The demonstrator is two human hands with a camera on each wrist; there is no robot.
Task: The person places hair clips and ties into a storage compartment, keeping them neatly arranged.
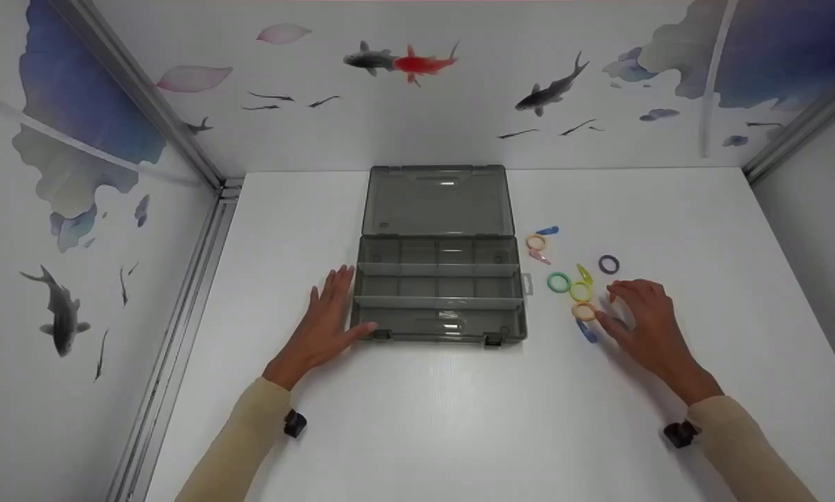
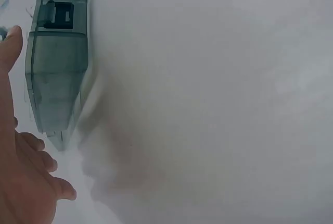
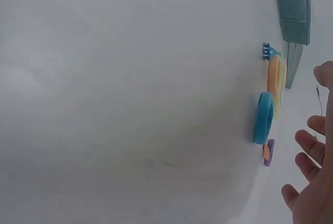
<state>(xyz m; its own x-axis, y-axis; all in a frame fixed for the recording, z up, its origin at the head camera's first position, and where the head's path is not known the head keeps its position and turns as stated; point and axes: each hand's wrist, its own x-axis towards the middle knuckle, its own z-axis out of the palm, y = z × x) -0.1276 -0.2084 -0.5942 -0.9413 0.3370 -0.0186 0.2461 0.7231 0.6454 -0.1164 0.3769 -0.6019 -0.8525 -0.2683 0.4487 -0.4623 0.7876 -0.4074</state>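
Note:
A grey see-through compartment box [image 1: 439,321] lies on the table with its lid [image 1: 437,202] swung back. My left hand [image 1: 325,321] rests along its left side, fingers straight, thumb at the near left corner. In the left wrist view its fingers [image 2: 36,159] are spread beside the box. My right hand [image 1: 644,321] hovers over small hair ties and clips, fingers loosely bent, holding nothing. Its thumb tip is right by an orange hair tie [image 1: 584,311]; a blue hair clip [image 1: 587,331] lies just below. In the right wrist view a blue hair tie [image 3: 264,118] shows near the fingers.
Right of the box lie a green hair tie [image 1: 559,282], a yellow one [image 1: 581,291], a yellow clip [image 1: 584,272] and a dark purple hair tie [image 1: 608,264]. Farther back are another orange tie [image 1: 536,242], a pink clip [image 1: 540,257] and a blue clip [image 1: 547,230]. Patterned walls enclose the table.

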